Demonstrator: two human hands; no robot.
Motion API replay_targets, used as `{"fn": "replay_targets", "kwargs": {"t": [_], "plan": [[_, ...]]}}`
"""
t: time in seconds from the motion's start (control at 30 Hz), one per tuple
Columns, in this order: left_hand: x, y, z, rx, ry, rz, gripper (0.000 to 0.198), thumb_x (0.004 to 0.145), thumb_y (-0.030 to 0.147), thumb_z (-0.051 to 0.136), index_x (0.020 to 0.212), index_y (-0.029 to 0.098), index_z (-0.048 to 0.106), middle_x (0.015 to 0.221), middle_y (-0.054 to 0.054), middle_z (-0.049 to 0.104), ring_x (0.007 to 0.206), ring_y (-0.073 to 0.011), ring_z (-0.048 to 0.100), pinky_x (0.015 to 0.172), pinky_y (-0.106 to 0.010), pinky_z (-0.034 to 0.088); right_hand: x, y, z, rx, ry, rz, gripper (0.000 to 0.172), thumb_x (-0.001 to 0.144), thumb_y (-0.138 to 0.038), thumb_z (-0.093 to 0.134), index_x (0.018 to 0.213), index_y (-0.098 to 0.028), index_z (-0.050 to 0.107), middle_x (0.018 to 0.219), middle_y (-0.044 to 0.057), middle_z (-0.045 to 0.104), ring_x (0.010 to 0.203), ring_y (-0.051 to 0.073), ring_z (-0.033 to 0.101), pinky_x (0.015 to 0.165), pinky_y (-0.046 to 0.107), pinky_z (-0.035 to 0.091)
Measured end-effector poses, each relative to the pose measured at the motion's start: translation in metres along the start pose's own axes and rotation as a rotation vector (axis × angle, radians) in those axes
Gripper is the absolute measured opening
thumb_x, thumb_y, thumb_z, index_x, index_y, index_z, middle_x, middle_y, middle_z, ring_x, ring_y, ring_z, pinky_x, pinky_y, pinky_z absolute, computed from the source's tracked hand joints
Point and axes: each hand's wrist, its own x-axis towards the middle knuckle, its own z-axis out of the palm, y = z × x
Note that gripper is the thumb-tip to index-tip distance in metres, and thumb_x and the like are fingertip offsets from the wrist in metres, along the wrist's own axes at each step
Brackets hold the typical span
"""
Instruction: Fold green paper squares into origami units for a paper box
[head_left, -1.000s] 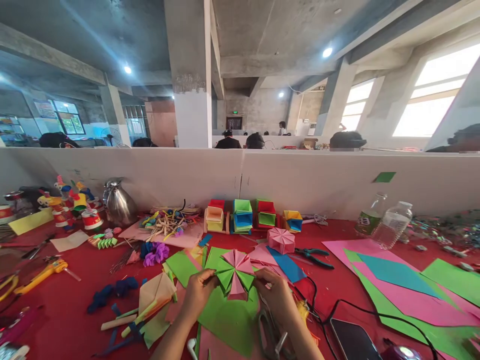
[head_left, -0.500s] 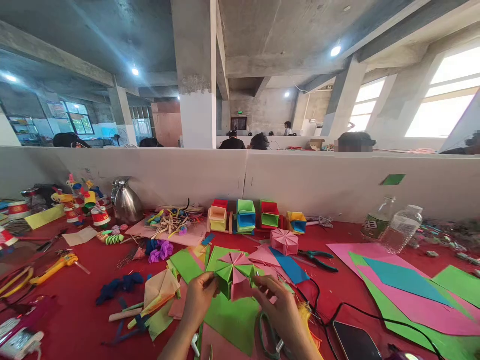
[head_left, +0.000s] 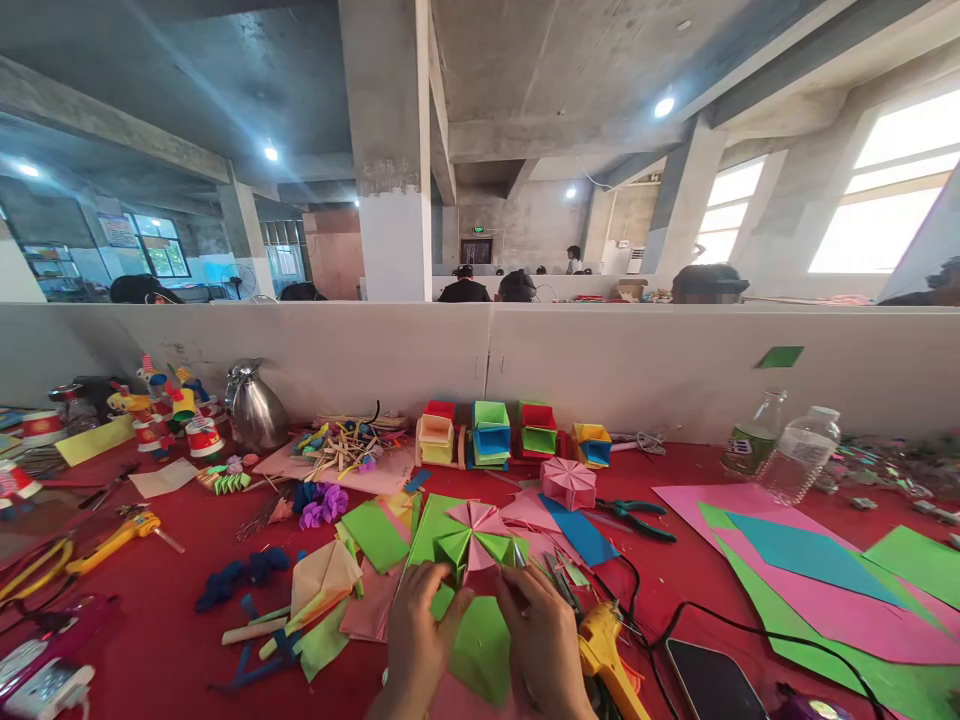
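A folded pink-and-green paper box (head_left: 474, 533) with a wedge-patterned top is held just above stacked paper sheets. My left hand (head_left: 421, 625) pinches its near left side between thumb and fingers. On the near right side, my right hand (head_left: 546, 622) is closed, thumb and fingertips gripping the box edge. The lower front of the box is partly covered by my fingers. Beneath lies a green paper sheet (head_left: 480, 645). Beyond the box stands a finished-looking pink paper box (head_left: 568, 484) of similar shape.
A yellow glue gun (head_left: 606, 645) lies right of my right hand, near a phone (head_left: 712, 680) and black cable. Pliers (head_left: 637, 518), coloured sheets (head_left: 817, 570) and two bottles (head_left: 806, 450) are at the right. Left are paper scraps (head_left: 322, 580) and a metal jug (head_left: 256, 408).
Both hands have come closer together and now grip the near side of the paper box. The right fingers, spread before, have closed in. More of the glue gun shows; the scissors are now covered.
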Motion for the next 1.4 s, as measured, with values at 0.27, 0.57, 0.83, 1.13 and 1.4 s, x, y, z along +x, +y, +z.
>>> {"fn": "replay_targets", "kwargs": {"t": [0.27,0.57,0.83,1.13,1.4], "plan": [[-0.005,-0.007,0.006,0.050,0.041,0.113,0.026,0.088,0.029,0.047,0.068,0.020,0.060,0.063,-0.002,0.058,0.062,-0.0165,0.056,0.059,-0.025,0.042,-0.012,0.002,0.017,-0.057,0.042,-0.070,0.034,0.090,-0.040,0.041,0.074,-0.019,0.063,0.066,0.001,0.061,0.052,0.011,0.057,0.050,0.019,0.044],[0.016,-0.007,0.017,0.020,0.058,0.068,0.022,0.087,0.027,0.048,0.069,0.019,0.056,0.065,-0.002,0.060,0.060,-0.0167,0.059,0.054,-0.023,0.045,0.009,0.009,0.025,-0.169,0.081,-0.155,0.027,0.090,-0.033,0.041,0.080,-0.019,0.061,0.070,0.003,0.061,0.057,0.013,0.060,0.053,0.022,0.045],[0.008,-0.021,0.035,-0.008,0.101,0.112,0.029,0.089,0.031,0.045,0.068,0.019,0.060,0.064,-0.003,0.062,0.061,-0.0166,0.060,0.055,-0.023,0.047,0.005,0.023,0.032,-0.195,0.088,-0.214,0.046,0.093,-0.039,0.030,0.057,-0.020,0.052,0.057,0.002,0.055,0.046,0.012,0.056,0.043,0.019,0.042],[0.006,-0.024,0.036,-0.065,0.056,0.127,0.027,0.090,0.028,0.043,0.075,0.020,0.064,0.075,-0.005,0.066,0.073,-0.0184,0.063,0.064,-0.027,0.051,0.001,0.013,0.029,-0.190,0.049,-0.151,0.042,0.093,-0.040,0.033,0.060,-0.021,0.052,0.063,0.002,0.060,0.055,0.013,0.061,0.050,0.019,0.047],[0.009,-0.028,0.004,-0.129,0.144,0.106,0.023,0.085,0.033,0.053,0.103,0.022,0.063,0.097,-0.007,0.068,0.091,-0.0207,0.063,0.078,-0.031,0.052,0.030,0.015,0.000,-0.270,0.089,-0.015,0.048,0.091,-0.046,0.028,0.055,-0.020,0.047,0.057,0.002,0.055,0.048,0.012,0.051,0.046,0.020,0.038]]}}
